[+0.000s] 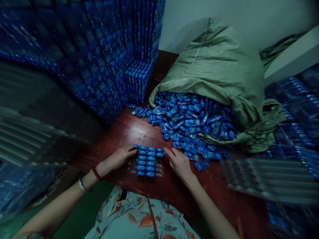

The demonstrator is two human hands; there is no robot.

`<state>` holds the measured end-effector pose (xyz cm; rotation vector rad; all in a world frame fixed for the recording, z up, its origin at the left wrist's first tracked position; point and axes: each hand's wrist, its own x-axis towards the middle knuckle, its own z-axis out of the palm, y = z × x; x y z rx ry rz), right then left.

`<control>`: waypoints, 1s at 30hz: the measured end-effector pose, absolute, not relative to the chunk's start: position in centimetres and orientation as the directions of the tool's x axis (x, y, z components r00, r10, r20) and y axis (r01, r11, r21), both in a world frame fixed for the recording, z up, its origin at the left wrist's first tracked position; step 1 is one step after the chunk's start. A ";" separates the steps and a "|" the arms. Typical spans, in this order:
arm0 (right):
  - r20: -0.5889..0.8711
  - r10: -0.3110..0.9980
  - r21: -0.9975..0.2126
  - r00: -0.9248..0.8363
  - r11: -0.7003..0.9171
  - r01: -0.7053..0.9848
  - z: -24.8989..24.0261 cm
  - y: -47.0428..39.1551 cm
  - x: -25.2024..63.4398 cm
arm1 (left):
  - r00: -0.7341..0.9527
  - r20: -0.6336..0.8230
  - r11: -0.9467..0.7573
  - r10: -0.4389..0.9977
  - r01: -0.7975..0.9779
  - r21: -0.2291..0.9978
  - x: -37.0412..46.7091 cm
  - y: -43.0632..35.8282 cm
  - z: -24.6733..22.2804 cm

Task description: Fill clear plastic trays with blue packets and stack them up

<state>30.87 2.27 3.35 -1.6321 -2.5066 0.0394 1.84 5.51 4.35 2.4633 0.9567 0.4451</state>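
A clear plastic tray [159,169] lies on the reddish table in front of me. Small glossy blue oval packs [150,163] fill its two middle columns, and others sit along the far row of the side columns. At the tray's far left corner, the fingers of my left hand [124,155] are closed on a blue pack [136,146]. My right hand [178,163] is at the far right corner, its fingertips pinched at the end of another blue pack [159,154]. What the packs contain cannot be made out.
A green woven sack [211,63] spills loose blue packs [191,122] over the table [124,132]. Tall stacks of filled trays [104,56] rise at left. Stacked clear trays [32,109] stand left, more clear trays [271,177] lie right, beside further blue stacks [296,126].
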 end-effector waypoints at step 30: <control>0.010 0.957 -0.932 0.291 -0.097 0.349 1.8 -4.7 30.6 | 0.733 0.004 -0.712 0.680 0.660 0.240 14.5 19.9 1.6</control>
